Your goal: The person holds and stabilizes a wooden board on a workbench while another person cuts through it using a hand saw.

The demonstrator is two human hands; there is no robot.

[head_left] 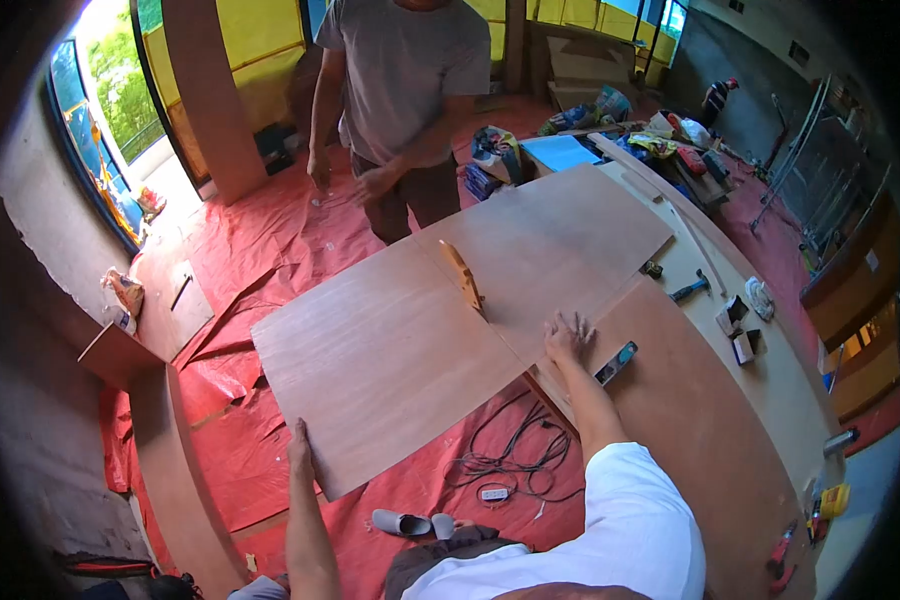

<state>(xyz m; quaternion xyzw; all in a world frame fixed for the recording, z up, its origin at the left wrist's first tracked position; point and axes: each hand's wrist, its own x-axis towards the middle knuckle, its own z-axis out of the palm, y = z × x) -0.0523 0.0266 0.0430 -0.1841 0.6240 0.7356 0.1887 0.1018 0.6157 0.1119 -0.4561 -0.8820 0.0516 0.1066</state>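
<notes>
A wide plywood sheet [390, 370] juts out from the worktable over the floor. My left hand [301, 452] grips its near left corner, fingers partly hidden by the edge. Resting flat with spread fingers, my right hand [570, 340] presses on the sheet close to a pencil-thin line across it. An orange, narrow tool [462, 276], whose kind I cannot make out, lies on the wood beyond that hand. Just right of my right wrist is a small blue and silver tool [617, 363] on a second, browner panel [685, 400].
A person in a grey shirt [405, 90] stands across the sheet. A hammer [690, 288], a tape measure [652, 269] and small boxes [745, 346] lie on the right. Black cable [515, 450], a power strip [494, 494] and slippers [402, 522] are on the red floor covering [240, 450].
</notes>
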